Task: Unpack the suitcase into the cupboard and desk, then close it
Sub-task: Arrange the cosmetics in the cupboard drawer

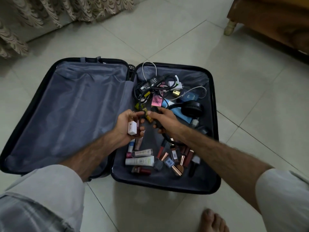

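i am kneeling over the open suitcase point(87, 104) on the floor, still unpacking. my left hand point(129, 125) is gripping small bottles point(133, 128); my right hand point(161, 120) is curling around a black cable point(167, 137). next, i judge, carrying these to the desk.

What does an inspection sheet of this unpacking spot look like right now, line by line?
Surface: tiled floor.
Job's things: suitcase open flat; left half bare lining, right half holds cosmetics, headphones.
Clutter: nothing seen.
Hands: left hand holds small bottles; right hand grips a black cable.
Cables: charger brick with tangled leads at the far end.
Surroundings: curtain, wooden furniture, bare foot.
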